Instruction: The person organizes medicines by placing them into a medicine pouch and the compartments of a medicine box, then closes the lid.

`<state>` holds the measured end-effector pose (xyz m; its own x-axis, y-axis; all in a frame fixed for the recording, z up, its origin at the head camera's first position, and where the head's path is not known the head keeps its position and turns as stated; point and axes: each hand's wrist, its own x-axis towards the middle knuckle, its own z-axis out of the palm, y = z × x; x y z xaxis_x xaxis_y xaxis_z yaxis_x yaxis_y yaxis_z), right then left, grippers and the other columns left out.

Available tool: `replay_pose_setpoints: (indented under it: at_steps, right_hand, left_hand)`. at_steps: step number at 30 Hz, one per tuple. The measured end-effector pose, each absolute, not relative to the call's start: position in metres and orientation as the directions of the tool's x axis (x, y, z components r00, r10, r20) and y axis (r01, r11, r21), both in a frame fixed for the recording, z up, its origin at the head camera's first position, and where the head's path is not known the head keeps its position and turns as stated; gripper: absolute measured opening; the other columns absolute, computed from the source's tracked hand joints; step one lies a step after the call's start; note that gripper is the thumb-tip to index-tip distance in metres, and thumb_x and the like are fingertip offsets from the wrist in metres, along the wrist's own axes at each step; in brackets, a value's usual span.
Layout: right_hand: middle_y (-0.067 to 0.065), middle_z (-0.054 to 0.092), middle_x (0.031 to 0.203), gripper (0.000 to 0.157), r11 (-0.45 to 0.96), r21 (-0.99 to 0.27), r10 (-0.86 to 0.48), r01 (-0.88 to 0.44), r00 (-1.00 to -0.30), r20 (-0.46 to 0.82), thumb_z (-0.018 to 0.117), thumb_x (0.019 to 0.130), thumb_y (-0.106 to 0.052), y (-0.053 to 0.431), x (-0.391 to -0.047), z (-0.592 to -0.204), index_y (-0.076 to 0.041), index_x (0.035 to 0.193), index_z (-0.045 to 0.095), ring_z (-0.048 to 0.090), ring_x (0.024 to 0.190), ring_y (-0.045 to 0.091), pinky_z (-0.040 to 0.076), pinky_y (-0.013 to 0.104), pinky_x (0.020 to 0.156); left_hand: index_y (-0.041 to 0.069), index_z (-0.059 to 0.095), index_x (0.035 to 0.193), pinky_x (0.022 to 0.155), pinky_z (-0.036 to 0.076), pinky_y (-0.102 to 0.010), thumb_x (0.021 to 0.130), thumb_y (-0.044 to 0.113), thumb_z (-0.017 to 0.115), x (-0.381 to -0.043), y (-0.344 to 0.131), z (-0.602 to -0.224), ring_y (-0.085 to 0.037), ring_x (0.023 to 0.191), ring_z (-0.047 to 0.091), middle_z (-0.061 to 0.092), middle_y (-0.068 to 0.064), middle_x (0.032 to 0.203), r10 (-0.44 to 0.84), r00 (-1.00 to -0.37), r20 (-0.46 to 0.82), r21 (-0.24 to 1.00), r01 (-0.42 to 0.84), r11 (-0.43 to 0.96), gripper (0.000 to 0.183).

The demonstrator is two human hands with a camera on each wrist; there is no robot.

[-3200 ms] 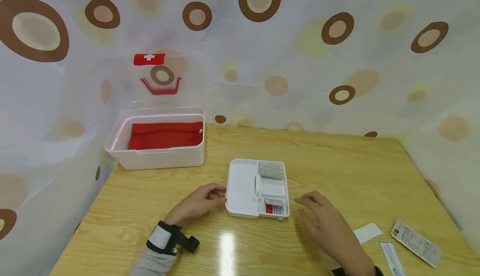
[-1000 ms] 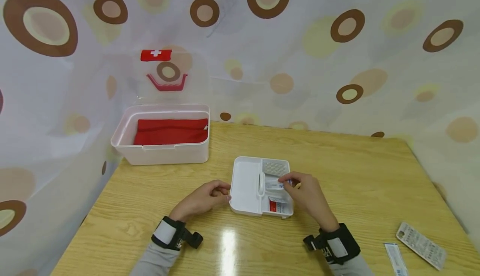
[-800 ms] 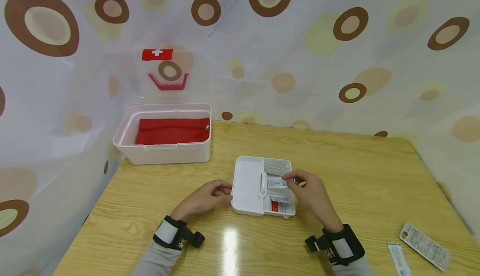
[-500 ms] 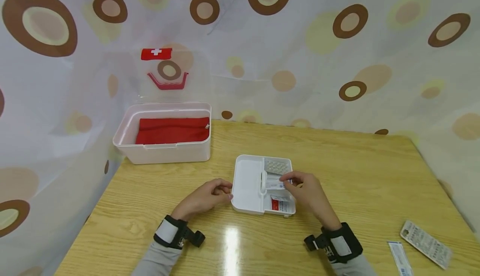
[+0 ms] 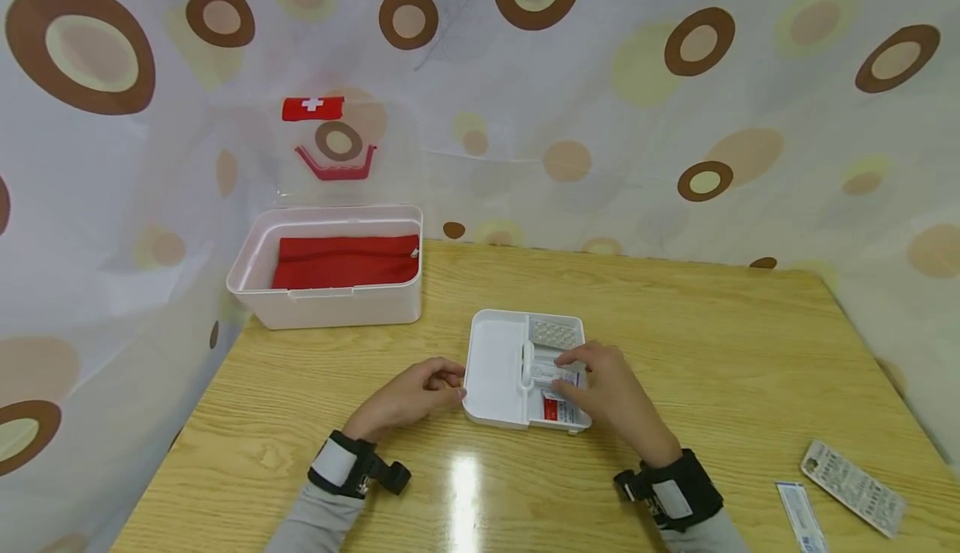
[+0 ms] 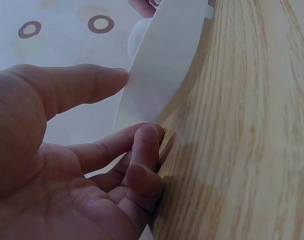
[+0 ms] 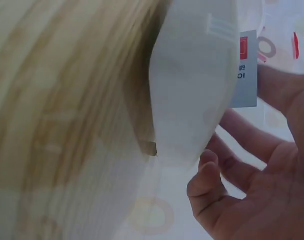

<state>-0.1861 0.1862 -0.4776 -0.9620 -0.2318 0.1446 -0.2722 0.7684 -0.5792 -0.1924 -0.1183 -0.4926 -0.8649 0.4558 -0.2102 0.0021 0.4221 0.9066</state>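
A white divided tray [image 5: 495, 369] with a central handle lies on the table in the head view. My left hand [image 5: 411, 394] is at its left wall, thumb and fingertips touching the outside; the left wrist view shows the thumb tip at the rim. Over the tray's right side is my right hand [image 5: 611, 386], thumb and index finger spread apart. Below those fingertips a flat white packet with blue print [image 5: 551, 374] lies across the middle compartment. A blister pack [image 5: 552, 334] fills the far compartment. In the near one sits a red-and-white packet [image 5: 552, 409], sticking above the rim in the right wrist view.
On the table [image 5: 697, 328] at the right lie a second blue-and-white packet [image 5: 801, 516] and a silvery blister pack [image 5: 853, 489]. A larger white box [image 5: 330, 311] holding a red zipped pouch [image 5: 348, 263] stands at the back left, against the patterned sheet.
My right hand picked up a white packet from the table and pinched it over the tray. Its fingers have since parted, leaving the packet in the middle compartment. The left hand stays at the wall.
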Motion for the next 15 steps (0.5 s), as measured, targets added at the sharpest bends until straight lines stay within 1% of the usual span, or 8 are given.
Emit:
replay_pose_setpoints:
  at_steps: [3, 6, 7, 10, 15]
  right_hand:
    - [0.010, 0.068, 0.111, 0.029, 0.781, -0.549, -0.270, -0.299, -0.953, 0.137, 0.080, 0.078, -0.023, 0.1865, -0.1868, -0.4791, -0.008, 0.103, 0.075, 0.049, 0.094, 0.025, 0.044, 0.040, 0.077]
    - [0.010, 0.069, 0.107, 0.027, 0.790, -0.530, -0.269, -0.307, -0.951, 0.149, 0.079, 0.079, -0.018, 0.1878, -0.1879, -0.4811, -0.006, 0.103, 0.076, 0.048, 0.089, 0.025, 0.041, 0.036, 0.071]
    - [0.010, 0.069, 0.106, 0.026, 0.795, -0.523, -0.265, -0.308, -0.951, 0.158, 0.079, 0.079, -0.017, 0.1883, -0.1884, -0.4819, -0.006, 0.102, 0.076, 0.049, 0.090, 0.024, 0.041, 0.036, 0.072]
    - [0.010, 0.070, 0.105, 0.025, 0.797, -0.519, -0.251, -0.309, -0.951, 0.182, 0.079, 0.079, -0.015, 0.1893, -0.1900, -0.4834, -0.005, 0.102, 0.076, 0.051, 0.090, 0.025, 0.043, 0.037, 0.073]
    - [0.010, 0.069, 0.108, 0.027, 0.805, -0.512, -0.236, -0.301, -0.953, 0.189, 0.079, 0.079, -0.018, 0.1879, -0.1912, -0.4847, -0.008, 0.104, 0.076, 0.051, 0.092, 0.024, 0.044, 0.040, 0.074]
  left_hand:
    - [0.006, 0.058, 0.129, 0.074, 0.046, -0.028, 0.092, 0.031, 0.064, -0.1926, -0.1183, -0.4936, -0.017, 0.095, 0.054, 0.060, -0.007, 0.112, 0.454, -0.865, -0.213, 0.909, -0.005, 0.417, 0.045]
    - [0.006, 0.057, 0.129, 0.075, 0.046, -0.028, 0.092, 0.030, 0.064, -0.1926, -0.1178, -0.4942, -0.017, 0.095, 0.054, 0.060, -0.008, 0.113, 0.456, -0.865, -0.212, 0.911, -0.005, 0.413, 0.045]
    - [0.006, 0.057, 0.129, 0.075, 0.046, -0.028, 0.092, 0.030, 0.064, -0.1928, -0.1177, -0.4944, -0.017, 0.095, 0.054, 0.060, -0.008, 0.113, 0.455, -0.865, -0.211, 0.911, -0.005, 0.413, 0.045]
    - [0.004, 0.056, 0.130, 0.075, 0.045, -0.029, 0.093, 0.028, 0.064, -0.1929, -0.1172, -0.4943, -0.018, 0.095, 0.053, 0.059, -0.008, 0.114, 0.454, -0.866, -0.208, 0.911, -0.003, 0.412, 0.045]
    - [0.003, 0.055, 0.132, 0.075, 0.045, -0.031, 0.093, 0.024, 0.063, -0.1922, -0.1169, -0.4951, -0.020, 0.096, 0.053, 0.059, -0.009, 0.115, 0.449, -0.870, -0.203, 0.914, -0.003, 0.407, 0.045]
